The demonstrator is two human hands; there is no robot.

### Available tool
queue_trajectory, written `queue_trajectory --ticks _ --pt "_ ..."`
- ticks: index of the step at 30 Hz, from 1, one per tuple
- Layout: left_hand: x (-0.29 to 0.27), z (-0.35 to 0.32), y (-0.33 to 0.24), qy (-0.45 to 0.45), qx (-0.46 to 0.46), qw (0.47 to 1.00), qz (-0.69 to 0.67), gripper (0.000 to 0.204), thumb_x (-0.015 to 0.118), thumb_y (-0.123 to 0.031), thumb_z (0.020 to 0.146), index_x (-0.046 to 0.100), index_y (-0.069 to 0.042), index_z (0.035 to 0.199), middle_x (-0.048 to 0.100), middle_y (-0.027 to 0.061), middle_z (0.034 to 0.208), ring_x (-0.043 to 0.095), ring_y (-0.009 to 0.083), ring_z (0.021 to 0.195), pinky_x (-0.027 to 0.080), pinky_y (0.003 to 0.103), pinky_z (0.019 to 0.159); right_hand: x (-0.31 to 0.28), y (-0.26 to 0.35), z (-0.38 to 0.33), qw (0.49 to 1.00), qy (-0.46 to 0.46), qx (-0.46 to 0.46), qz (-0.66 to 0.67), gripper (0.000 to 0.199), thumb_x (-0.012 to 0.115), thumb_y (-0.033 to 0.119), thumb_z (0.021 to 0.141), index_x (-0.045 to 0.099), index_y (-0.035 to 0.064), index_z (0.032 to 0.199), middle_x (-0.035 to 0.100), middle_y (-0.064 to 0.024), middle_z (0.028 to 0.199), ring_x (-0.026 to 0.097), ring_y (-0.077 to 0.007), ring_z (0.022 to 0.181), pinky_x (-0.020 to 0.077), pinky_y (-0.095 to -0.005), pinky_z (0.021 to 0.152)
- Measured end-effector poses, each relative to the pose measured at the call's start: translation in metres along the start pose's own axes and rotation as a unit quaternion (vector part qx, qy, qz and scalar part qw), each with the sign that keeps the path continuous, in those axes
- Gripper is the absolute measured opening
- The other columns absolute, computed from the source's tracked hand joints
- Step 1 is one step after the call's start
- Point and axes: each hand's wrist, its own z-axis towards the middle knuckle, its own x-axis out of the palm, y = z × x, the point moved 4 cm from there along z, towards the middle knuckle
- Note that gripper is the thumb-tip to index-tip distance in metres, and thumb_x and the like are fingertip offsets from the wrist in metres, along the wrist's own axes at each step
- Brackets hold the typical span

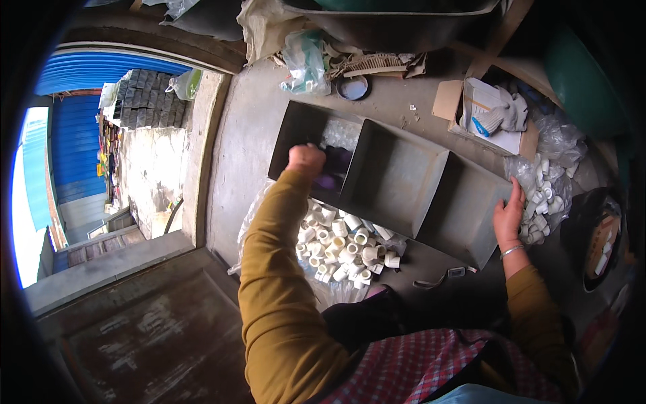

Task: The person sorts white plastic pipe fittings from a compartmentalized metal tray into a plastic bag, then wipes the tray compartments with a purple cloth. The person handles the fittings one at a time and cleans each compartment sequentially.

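A grey metal tray [396, 176] with three compartments lies slantwise before me. My left hand [307, 160] is closed over its left compartment, its knuckles up. Against that hand, inside the compartment, is a dark purple, cloth-like bundle [328, 182], partly in shadow. The other two compartments show bare metal bottoms. My right hand [509, 214] grips the tray's right end wall, thumb and fingers on either side of the rim. White plastic pipe fittings [346, 247] lie heaped on clear plastic along the tray's near left side.
More white fittings [540, 202] spill from a clear bag at the right. Beyond the tray stand an open cardboard box [484, 111] with gloves, a small round dish [352, 87] and a plastic bag [306, 64]. A small strapped device [456, 272] lies near the tray. A doorway opens at left.
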Motion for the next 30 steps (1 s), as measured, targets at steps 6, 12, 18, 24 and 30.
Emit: queue_trajectory --ticks 6,12,18,24,30 --pt "-0.031 0.033 0.031 -0.116 -0.233 0.909 -0.325 0.024 0.048 -0.02 0.079 0.063 -0.005 0.091 0.061 0.0168 0.096 0.06 0.031 0.09 0.049 0.038 0.075 -0.003 0.003 0.001 1.0 0.005 0.015 0.0 0.058 0.048 -0.006 0.069 0.035 0.0046 0.124 0.041 -0.0206 0.12 0.04 -0.0365 0.113 0.0327 -0.0375 0.095" --pt "-0.028 0.072 0.017 -0.094 -0.236 0.855 -0.452 0.029 0.052 -0.021 0.073 0.063 -0.007 0.095 0.059 0.0169 0.099 0.056 0.0319 0.095 0.045 0.037 0.082 -0.001 -0.002 0.0 1.0 -0.007 0.005 -0.001 0.059 0.049 -0.007 0.068 0.035 0.0046 0.124 0.04 -0.0206 0.119 0.039 -0.0361 0.113 0.0321 -0.0376 0.096" --pt "-0.043 0.043 -0.045 -0.181 0.09 0.95 -0.236 0.032 0.055 -0.013 0.069 0.061 -0.024 0.098 0.047 0.0037 0.119 0.052 0.0296 0.099 0.045 0.035 0.083 -0.002 -0.004 0.0 1.0 -0.014 0.011 -0.011 0.059 0.049 -0.006 0.068 0.035 0.0046 0.124 0.04 -0.0212 0.12 0.039 -0.037 0.112 0.0318 -0.038 0.096" --pt "-0.036 0.017 -0.001 -0.185 -0.016 0.956 -0.225 0.033 0.05 -0.016 0.079 0.052 -0.023 0.112 0.05 0.0097 0.111 0.053 0.0305 0.097 0.046 0.037 0.081 0.003 -0.007 -0.001 1.0 -0.005 0.003 -0.009 0.06 0.051 -0.007 0.068 0.034 0.005 0.125 0.041 -0.021 0.118 0.038 -0.0358 0.113 0.0298 -0.0383 0.097" --pt "0.006 0.005 -0.011 0.07 -0.143 0.957 -0.244 0.041 0.045 -0.022 0.077 0.048 -0.004 0.113 0.056 0.0206 0.108 0.055 0.0269 0.102 0.044 0.037 0.086 -0.003 -0.008 0.001 1.0 -0.01 0.0 -0.01 0.06 0.051 -0.007 0.068 0.034 0.0055 0.125 0.041 -0.021 0.119 0.039 -0.0361 0.112 0.0313 -0.0382 0.096"
